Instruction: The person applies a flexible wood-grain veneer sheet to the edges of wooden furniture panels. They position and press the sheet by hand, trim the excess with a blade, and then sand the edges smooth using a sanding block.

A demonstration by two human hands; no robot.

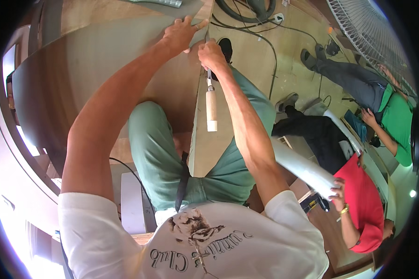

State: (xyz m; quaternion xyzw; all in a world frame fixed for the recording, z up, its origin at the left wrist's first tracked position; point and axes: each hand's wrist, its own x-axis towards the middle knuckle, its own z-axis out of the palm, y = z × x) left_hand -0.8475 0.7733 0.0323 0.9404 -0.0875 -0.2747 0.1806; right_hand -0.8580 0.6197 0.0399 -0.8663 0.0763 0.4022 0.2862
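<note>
My right hand (212,55) is closed round the flat metal shank of a file-like tool, whose pale wooden handle (211,106) points back toward my body. The tool lies along the right edge of a large brownish panel (111,60); its far tip is hard to make out. My left hand (179,35) rests on the panel near that same edge, with fingers spread and nothing held. Both hands are close together at the panel's far right corner.
A person in red (361,204) at the right holds a long white roll (302,169). Behind is a person in green (398,125), near a large fan (368,32). Black cables (272,51) cross the floor. A pale board edge (202,139) runs between my legs.
</note>
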